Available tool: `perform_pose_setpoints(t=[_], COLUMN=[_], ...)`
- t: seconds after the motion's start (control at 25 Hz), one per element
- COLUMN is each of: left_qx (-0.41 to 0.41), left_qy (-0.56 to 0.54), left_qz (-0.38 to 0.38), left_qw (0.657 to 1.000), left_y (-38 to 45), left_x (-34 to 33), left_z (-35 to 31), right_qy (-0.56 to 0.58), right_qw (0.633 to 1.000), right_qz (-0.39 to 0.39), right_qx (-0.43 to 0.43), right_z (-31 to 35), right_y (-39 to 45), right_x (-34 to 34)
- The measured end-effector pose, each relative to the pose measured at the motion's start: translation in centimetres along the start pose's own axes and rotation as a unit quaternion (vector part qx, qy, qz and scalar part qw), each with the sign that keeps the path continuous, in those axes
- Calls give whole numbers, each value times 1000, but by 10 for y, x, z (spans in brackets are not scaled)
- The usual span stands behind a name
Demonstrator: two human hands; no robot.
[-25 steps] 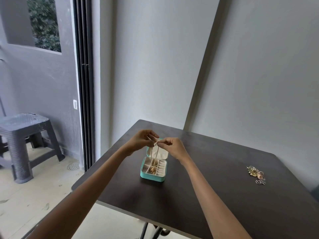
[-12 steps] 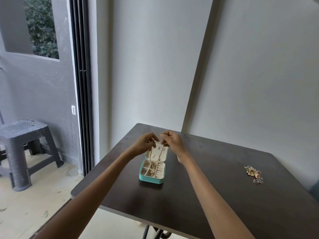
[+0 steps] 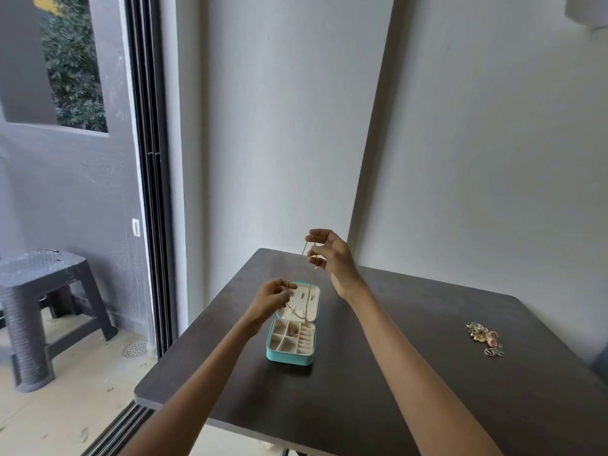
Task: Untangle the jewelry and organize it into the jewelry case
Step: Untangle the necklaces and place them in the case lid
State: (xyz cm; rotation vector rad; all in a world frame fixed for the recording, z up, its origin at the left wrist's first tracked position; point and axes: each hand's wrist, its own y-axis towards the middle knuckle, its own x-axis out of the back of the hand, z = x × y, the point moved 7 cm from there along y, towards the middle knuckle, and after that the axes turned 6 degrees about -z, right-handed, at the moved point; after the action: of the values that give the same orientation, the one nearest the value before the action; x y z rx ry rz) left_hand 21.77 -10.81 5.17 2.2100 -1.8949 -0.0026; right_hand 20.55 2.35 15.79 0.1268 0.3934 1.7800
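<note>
A small teal jewelry case (image 3: pixel 289 357) lies open on the dark table (image 3: pixel 411 373), its cream lid tipped back. A thin gold chain necklace (image 3: pixel 312 284) is stretched above it. My right hand (image 3: pixel 329 255) pinches the chain's upper part, raised above the case. My left hand (image 3: pixel 273 299) pinches the chain lower down, beside the lid's left edge. The chain's bottom hangs into the case, where a small gold piece (image 3: pixel 293 333) lies in a compartment. A tangled pile of jewelry (image 3: pixel 485 339) sits far right on the table.
The table stands in a corner of white walls. A dark sliding door frame (image 3: pixel 151 192) is to the left, with a grey plastic stool (image 3: pixel 39 304) on the floor beyond it.
My right hand has risen and moved right, lifting the chain out of the case. My left hand has dropped and moved left, so the hands are now apart with the chain drawn out between them.
</note>
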Motion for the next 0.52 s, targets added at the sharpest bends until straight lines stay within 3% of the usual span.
perform_pose_setpoints(t=[0.28,0.4,0.52], left_qx=[16,23,23], left_qy=[-5,-43,-104], left_qz=[-64,-75,-76], left_qw=[998,996,991], left_y=[2,5,9], left_x=[2,2,2], left_z=[16,16,8], right_qy=[107,176,171], right_qw=[992,981,981], right_qz=[-58,-73,-87], right_qx=[-18,-28,-33], right_z=[3,-2,-14], right_y=[1,-2,-7], right_x=[11,19,28])
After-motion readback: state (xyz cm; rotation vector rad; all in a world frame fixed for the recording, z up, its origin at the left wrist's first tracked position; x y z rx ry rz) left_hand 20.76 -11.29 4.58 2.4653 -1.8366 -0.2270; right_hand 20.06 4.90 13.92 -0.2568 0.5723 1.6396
